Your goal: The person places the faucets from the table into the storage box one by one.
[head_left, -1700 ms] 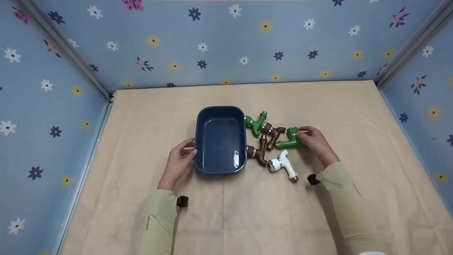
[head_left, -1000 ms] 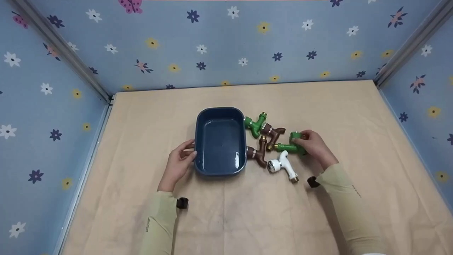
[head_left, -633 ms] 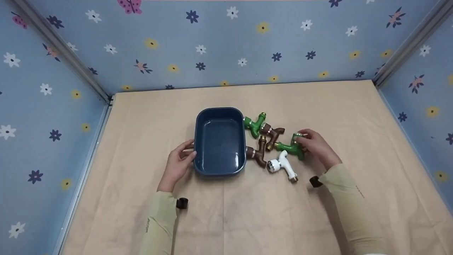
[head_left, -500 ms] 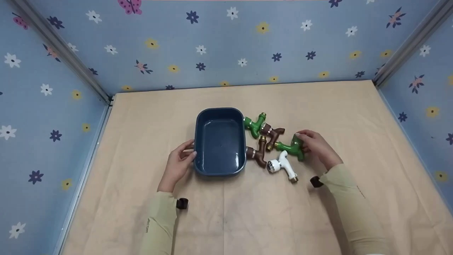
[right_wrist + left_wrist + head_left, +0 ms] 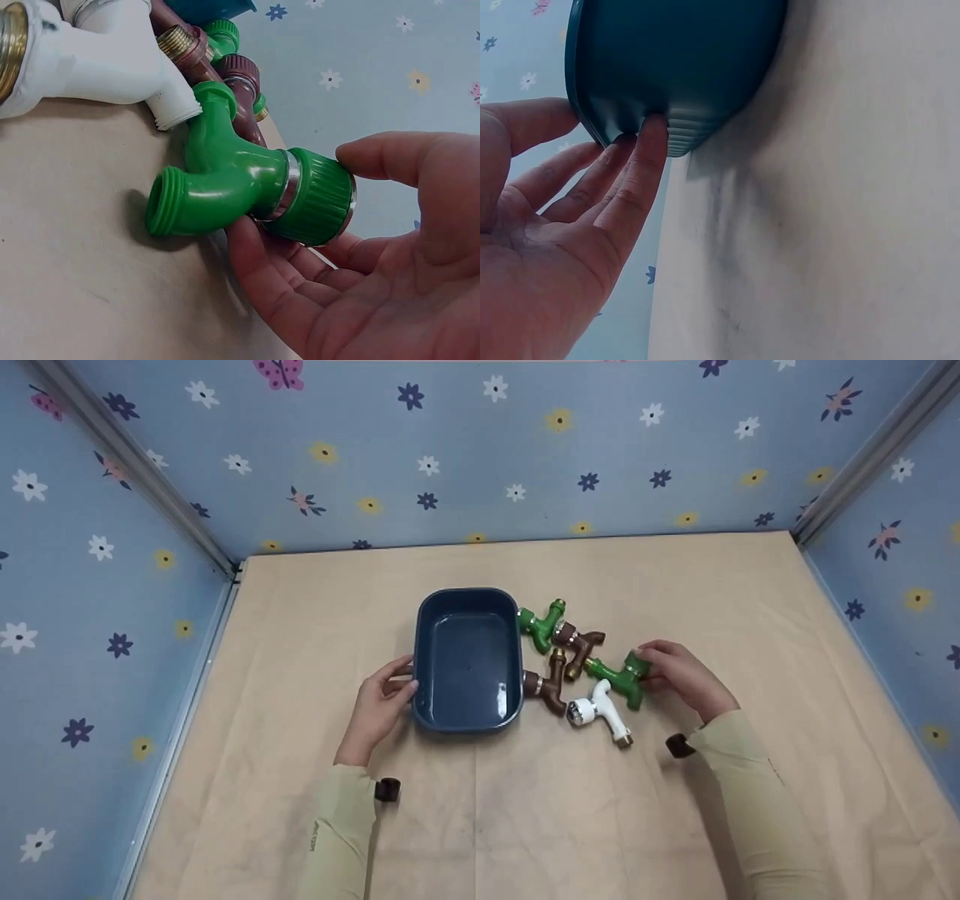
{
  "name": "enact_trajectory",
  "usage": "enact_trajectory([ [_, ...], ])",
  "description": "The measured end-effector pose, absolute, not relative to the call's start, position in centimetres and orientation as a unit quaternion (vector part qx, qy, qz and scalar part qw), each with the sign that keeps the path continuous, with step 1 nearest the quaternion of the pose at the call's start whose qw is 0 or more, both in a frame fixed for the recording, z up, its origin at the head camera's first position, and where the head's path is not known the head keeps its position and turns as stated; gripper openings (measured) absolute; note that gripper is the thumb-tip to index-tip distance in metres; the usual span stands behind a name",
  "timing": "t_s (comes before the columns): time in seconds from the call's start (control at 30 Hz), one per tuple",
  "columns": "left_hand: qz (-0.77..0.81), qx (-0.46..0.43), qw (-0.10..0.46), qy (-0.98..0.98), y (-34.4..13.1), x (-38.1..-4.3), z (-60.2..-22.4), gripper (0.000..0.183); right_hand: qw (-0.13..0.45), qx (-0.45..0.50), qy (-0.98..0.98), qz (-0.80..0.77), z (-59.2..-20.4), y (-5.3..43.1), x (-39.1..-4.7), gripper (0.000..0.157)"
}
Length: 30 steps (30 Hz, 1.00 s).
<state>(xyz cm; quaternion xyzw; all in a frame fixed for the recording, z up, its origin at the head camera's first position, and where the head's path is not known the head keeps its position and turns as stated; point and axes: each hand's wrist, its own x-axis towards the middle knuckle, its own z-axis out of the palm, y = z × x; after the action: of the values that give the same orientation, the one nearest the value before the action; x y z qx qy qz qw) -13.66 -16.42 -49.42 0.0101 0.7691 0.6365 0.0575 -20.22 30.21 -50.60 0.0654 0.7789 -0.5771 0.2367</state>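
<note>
At its left side, a dark blue plastic bin (image 5: 469,724) is held by my left hand (image 5: 379,705). The left wrist view shows the thumb at the bin's rim and the fingertips against its outer wall. My right hand (image 5: 686,679) grips a green tap (image 5: 225,169) by its ribbed knob, thumb on one side and fingers beneath. The tap's spout points toward the person and its brass-ended inlet points left. A white tap (image 5: 606,709) lies just in front of it. Two brown taps (image 5: 555,686) and another green tap (image 5: 541,626) lie between it and the bin.
Beige cloth (image 5: 525,810) covers the table. Blue flowered panels (image 5: 480,450) stand at the back and both sides, with grey metal posts (image 5: 870,457) in the corners. Some taps lie right against the bin's right wall.
The gripped green tap has turned so its spout swings toward the person, and its knob has shifted right and nearer with my right hand. My left hand and the bin stay in place.
</note>
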Motion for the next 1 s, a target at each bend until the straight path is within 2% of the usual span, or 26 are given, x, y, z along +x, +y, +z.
enact_trajectory([
  [0.3,0.642,0.003,0.049,0.765,-17.1,-14.6,-52.6,0.047,0.24,0.049,0.755,-0.609,-50.4,30.9,-19.7,0.049],
  [0.77,0.63,0.003,0.05,0.775,-17.1,-14.7,-52.5,0.046,0.215,0.033,0.749,-0.625,-49.0,30.8,-19.1,0.041],
  [1.0,0.633,0.0,0.055,0.772,-17.0,-14.6,-52.0,0.046,0.194,0.03,0.75,-0.632,-48.5,30.1,-18.9,0.042],
])
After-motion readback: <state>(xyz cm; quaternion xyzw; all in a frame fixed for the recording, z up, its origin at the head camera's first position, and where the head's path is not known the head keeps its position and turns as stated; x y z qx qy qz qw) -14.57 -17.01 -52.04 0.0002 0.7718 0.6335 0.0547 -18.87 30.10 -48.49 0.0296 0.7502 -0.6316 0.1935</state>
